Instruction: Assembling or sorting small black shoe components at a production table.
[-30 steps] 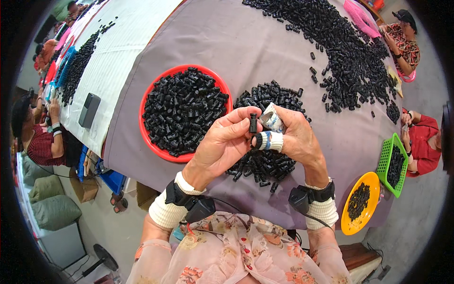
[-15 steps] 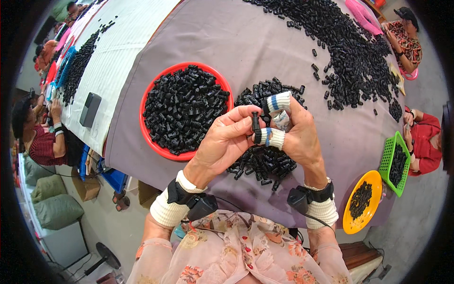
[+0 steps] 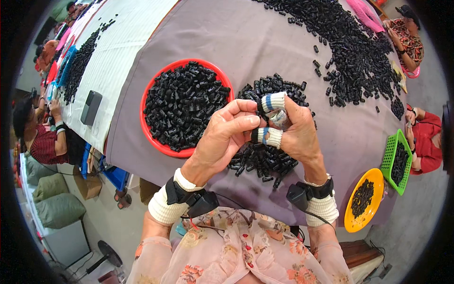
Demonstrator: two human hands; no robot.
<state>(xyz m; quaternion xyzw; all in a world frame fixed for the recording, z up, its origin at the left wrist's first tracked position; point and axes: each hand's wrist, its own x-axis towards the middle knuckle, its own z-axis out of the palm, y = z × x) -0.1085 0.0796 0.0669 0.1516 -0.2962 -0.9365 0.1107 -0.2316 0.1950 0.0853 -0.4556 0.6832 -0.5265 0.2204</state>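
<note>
My left hand (image 3: 221, 135) and my right hand (image 3: 301, 130) meet fingertip to fingertip above a loose pile of small black cylindrical parts (image 3: 266, 163). The left thumb and fingers are bent into a pinch. White striped finger sleeves with dark ends (image 3: 272, 136) cover the right thumb and a finger, which close toward the left fingertips. Between them is a dark patch, but what is held there is hidden. A red basin (image 3: 177, 153) heaped with similar black parts stands left of my hands.
Many more black parts (image 3: 354, 66) spread over the grey cloth (image 3: 189, 28) at the far right. A yellow plate (image 3: 351, 222) and a green basket (image 3: 388, 151), both holding black pieces, stand at the right edge. A dark box (image 3: 91, 108) lies on the left table; several people sit around.
The black cylindrical part that stood upright between my fingertips is no longer plainly visible. The left fingers have shifted slightly right, covering the spot; the right hand stays nearly in place.
</note>
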